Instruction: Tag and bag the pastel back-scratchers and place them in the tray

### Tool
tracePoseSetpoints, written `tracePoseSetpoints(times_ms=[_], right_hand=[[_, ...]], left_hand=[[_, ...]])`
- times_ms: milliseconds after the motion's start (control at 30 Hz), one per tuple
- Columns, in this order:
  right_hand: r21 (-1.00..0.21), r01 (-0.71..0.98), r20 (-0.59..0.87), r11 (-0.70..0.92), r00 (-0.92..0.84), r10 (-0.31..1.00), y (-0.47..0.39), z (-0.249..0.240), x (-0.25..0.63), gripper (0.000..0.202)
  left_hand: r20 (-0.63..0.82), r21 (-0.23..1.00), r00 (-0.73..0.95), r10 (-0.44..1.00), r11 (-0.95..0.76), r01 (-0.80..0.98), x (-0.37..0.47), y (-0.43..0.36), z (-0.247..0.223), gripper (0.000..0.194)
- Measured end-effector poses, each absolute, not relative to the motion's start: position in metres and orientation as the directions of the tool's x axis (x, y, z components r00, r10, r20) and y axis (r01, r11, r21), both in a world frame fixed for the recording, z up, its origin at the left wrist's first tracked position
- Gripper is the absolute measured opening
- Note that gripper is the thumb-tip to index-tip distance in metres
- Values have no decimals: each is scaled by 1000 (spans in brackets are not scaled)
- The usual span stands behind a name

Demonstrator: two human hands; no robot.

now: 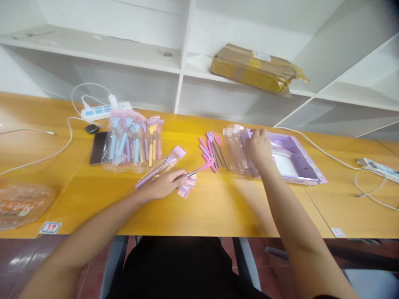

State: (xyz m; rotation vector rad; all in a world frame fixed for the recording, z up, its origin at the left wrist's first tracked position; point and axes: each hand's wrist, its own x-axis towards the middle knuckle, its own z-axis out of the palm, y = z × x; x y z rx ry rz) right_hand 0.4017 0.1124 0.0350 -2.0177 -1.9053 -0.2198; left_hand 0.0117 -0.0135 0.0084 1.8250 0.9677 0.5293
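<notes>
Pose | left hand (168, 183) pinching pink scratcher (200, 169) | right hand (259, 148) outstretched, at purple box (303, 160)

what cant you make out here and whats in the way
All in the head view:
Right hand: what it holds at the purple box, if anything, is hidden by its own back.
Pink back scratcher: lower end hidden inside the left hand.
Small pink cards: print too small to read.
Cardboard carton: label too small and blurred.
Far-right power strip: cut off by the picture's right edge.
</notes>
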Motion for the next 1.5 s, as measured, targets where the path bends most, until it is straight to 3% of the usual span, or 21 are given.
tracePoseSetpoints(times_ms=[67,133,233,333,467,600,833,1000,1167,1500], right_hand=[[-299,922,280,246,-161,946,78,39,372,31],[-563,692,85,452,-495,865,33,39,333,19],[-871,314,32,378,-731,681,-29,29,274,29],[-983,114,47,141,-591,805,-62,11,237,53],[-968,-141,-132,-210,-426,895,-74,-3,220,70],[-910,-274,-185,-311,-403,896,-83,1,219,68],[-900,-336,-172,-277,-311,935,-96,-6,228,68],[-874,-311,-238,-373,-395,887,-91,-10,221,73],[-811,-410,-239,-418,-421,875,-91,1,211,69],[-820,-464,-229,-335,-272,935,-106,14,204,66]], left_hand=[[-2,796,535,845,-322,512,14,-16,5,30],[58,662,537,842,-435,610,17,-21,0,22],[203,472,640,741,-647,599,23,-31,-8,20],[357,289,676,645,-764,576,27,-40,-14,23],[385,89,666,639,-744,662,24,-39,-13,22],[348,6,663,662,-709,705,21,-33,-8,26],[332,44,696,637,-747,664,32,-31,-8,27],[393,36,697,599,-768,640,35,-37,-9,28],[332,37,692,641,-742,669,28,-28,-3,29],[311,310,645,698,-716,625,31,-17,14,47]])
